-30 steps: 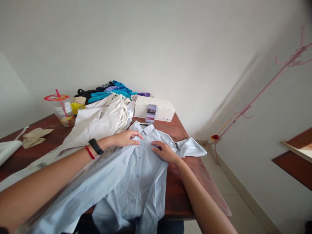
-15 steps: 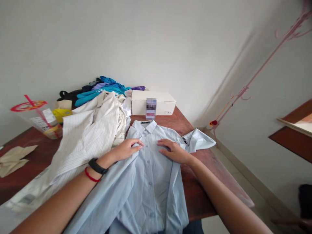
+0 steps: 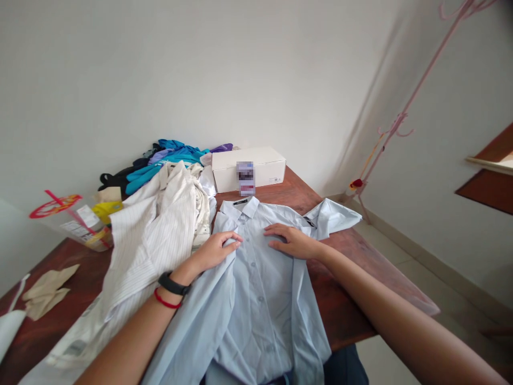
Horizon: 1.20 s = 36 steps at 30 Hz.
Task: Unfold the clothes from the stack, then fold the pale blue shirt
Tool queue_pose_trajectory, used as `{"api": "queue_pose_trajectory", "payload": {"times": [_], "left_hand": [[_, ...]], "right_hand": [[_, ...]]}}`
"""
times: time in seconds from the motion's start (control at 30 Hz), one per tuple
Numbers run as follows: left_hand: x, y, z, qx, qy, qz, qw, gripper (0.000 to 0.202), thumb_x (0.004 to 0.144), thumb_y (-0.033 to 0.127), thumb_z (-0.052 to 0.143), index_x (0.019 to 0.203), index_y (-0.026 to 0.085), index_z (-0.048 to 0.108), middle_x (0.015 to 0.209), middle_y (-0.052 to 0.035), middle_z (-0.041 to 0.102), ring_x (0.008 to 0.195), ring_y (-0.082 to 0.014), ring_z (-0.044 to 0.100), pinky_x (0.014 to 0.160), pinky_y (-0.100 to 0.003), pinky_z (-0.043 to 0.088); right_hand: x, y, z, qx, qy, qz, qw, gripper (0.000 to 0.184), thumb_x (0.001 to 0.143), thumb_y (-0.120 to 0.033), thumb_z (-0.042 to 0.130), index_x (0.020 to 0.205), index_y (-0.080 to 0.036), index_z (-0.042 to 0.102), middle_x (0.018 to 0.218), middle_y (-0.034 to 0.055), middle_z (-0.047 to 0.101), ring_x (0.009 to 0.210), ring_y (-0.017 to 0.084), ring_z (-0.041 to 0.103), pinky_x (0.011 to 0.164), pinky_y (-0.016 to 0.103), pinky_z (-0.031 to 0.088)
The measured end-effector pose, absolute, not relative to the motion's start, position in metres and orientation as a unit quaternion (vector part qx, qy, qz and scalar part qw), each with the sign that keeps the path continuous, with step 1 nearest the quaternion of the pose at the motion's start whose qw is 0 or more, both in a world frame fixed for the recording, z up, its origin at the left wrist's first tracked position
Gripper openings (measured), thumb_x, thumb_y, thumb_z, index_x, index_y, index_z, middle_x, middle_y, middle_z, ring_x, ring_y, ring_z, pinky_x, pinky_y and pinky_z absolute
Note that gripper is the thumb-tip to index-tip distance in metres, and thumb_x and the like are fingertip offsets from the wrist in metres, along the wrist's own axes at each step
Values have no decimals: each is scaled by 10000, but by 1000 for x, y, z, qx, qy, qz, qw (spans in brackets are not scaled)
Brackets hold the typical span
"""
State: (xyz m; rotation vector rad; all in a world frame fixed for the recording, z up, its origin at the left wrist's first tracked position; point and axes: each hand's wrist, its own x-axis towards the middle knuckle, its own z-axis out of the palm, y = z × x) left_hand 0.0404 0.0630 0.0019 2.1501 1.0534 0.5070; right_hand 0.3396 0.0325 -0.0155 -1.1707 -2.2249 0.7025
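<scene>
A light blue button-up shirt lies front side up on the table, its collar pointing away from me. My left hand rests on the chest just left of the button line, holding nothing, with thumb and fingers apart. Across the buttons, my right hand lies on the other side of the chest, its fingers stretched out. One sleeve sticks out to the far right in a loose fold. The other runs down toward me beside my left forearm.
White striped clothing is heaped left of the shirt, with coloured clothes behind it. A white box stands at the back. A plastic cup with a straw and a beige napkin are at left. Right of the wooden table stands a pink rack.
The camera view has turned and tilted slightly. Both hands stay at about the same places on the shirt's chest.
</scene>
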Motion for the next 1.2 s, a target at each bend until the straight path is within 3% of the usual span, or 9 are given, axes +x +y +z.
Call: {"api": "queue_pose_trajectory", "payload": {"times": [1.2], "left_hand": [[42, 60, 6, 822, 408, 191, 347, 325, 949, 410, 558, 1106, 187, 734, 1176, -83, 757, 1115, -273, 683, 1017, -356, 497]], "right_hand": [[340, 31, -13, -432, -822, 267, 260, 373, 965, -416, 604, 1286, -244, 687, 1429, 91, 620, 1321, 273, 581, 1155, 461, 425]]}}
